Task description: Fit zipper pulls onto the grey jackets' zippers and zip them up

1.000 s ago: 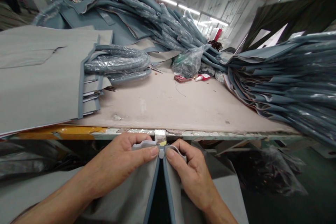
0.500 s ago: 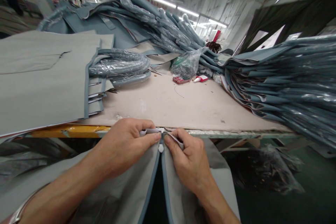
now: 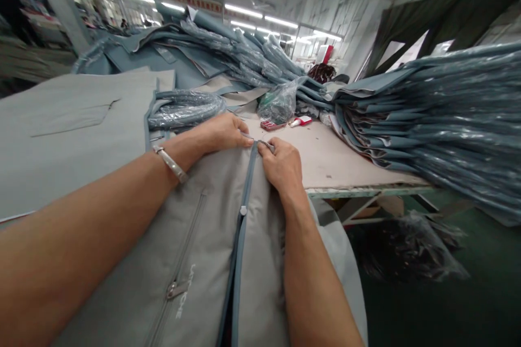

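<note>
A grey fabric piece with blue-edged halves hangs in front of me, its top edge raised over the table. My left hand pinches that top edge just left of the central zip. Opposite it, my right hand is closed on the edge at the right of the zip. A white slider sits partway down; the halves meet above it and part below. On the left half are a second zip with a metal pull and white lettering.
Flat grey panels lie stacked at left beside a plastic-wrapped bundle. Blue-grey wrapped pieces are piled at right, with more at the back. A small red-and-white bottle and a red box lie on the table.
Both hands have moved forward and up, drawing the fabric's top over the table. The slider now sits well below the hands, with the zip joined above it.
</note>
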A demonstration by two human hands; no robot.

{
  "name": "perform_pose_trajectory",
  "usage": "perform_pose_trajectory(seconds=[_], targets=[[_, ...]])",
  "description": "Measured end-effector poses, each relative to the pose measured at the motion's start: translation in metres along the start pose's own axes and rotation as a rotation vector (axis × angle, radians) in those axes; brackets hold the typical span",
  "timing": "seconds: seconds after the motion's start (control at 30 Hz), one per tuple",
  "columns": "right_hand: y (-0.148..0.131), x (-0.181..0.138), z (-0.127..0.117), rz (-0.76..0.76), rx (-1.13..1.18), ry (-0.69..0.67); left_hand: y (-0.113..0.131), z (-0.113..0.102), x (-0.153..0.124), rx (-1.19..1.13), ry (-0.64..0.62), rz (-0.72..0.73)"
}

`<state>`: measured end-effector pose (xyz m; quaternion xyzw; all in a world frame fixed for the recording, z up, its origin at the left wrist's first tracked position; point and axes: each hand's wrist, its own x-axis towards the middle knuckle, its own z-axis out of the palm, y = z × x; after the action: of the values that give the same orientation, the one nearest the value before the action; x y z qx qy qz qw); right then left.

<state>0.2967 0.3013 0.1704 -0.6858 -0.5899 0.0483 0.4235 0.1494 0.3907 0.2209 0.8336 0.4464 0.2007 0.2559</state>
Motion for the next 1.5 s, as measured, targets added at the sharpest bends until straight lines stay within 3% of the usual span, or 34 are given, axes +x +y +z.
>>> perform_pose_trajectory(seconds=[0.37,0.47,0.63,0.77,0.9,1.03,1.13,1.2,1.3,1.4,1.5], targets=[[0.001,-0.036,-0.019,-0.109,0.177,-0.117,0.005,-0.01,-0.048,-0.009,-0.161,0.185],[0.001,-0.037,-0.017,-0.105,0.229,-0.084,0.011,-0.012,-0.051,0.046,-0.078,0.2],[-0.007,-0.01,-0.016,-0.064,0.286,0.053,0.03,-0.022,-0.035,0.153,0.16,0.22],[-0.006,-0.005,-0.033,-0.064,0.375,0.001,0.043,-0.026,-0.033,0.116,0.166,0.245],[0.008,-0.03,-0.074,-0.088,0.547,-0.299,0.067,-0.032,-0.073,-0.017,0.062,0.291],[0.03,-0.067,-0.118,-0.033,0.65,-0.675,0.112,-0.044,-0.133,-0.015,0.002,0.443],[0.043,-0.096,-0.14,0.018,0.614,-0.781,0.153,-0.05,-0.167,0.049,-0.032,0.472],[0.049,-0.114,-0.159,0.018,0.561,-0.738,0.181,-0.051,-0.182,0.119,-0.085,0.446],[0.051,-0.141,-0.209,-0.005,0.429,-0.53,0.224,-0.05,-0.198,0.323,-0.117,0.455],[0.038,-0.168,-0.289,-0.055,0.222,-0.264,0.265,-0.047,-0.207,0.5,-0.049,0.588],[0.004,-0.2,-0.373,-0.196,-0.141,-0.03,0.307,-0.048,-0.215,0.553,0.149,0.691]])
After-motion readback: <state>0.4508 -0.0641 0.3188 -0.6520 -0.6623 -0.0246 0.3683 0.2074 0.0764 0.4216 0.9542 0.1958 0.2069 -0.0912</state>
